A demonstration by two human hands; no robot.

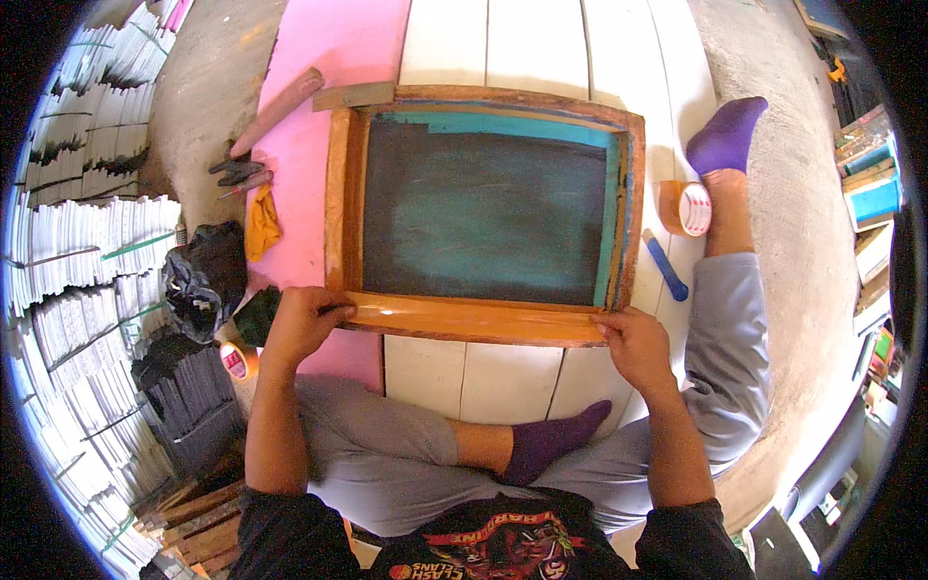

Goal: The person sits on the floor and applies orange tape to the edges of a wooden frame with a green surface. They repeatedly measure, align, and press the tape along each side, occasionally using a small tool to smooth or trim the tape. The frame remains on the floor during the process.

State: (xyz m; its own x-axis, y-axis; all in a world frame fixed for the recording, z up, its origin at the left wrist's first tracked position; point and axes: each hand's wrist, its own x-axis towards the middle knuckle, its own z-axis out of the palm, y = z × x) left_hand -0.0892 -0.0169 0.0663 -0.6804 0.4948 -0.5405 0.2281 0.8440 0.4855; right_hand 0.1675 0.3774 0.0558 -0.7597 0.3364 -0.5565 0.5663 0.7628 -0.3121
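Note:
A wooden screen-printing frame [634,193] lies on the boards in front of my folded legs, with dark green mesh [488,213] inside it. A shiny strip of orange tape [464,317] runs along its near side. My left hand [314,324] pinches the strip's left end at the near left corner. At the near right corner, my right hand [633,343] has its thumb and fingers closed on the other end. How firmly the strip is stuck to the wood cannot be seen.
Right of the frame are an orange tape roll [684,208], a blue-handled tool [665,266] and my outstretched leg. On the left lie a wooden stick [278,111], pliers [240,174], an orange cloth [262,224], a black plastic bag [205,280], another tape roll [238,361] and paper stacks [87,242].

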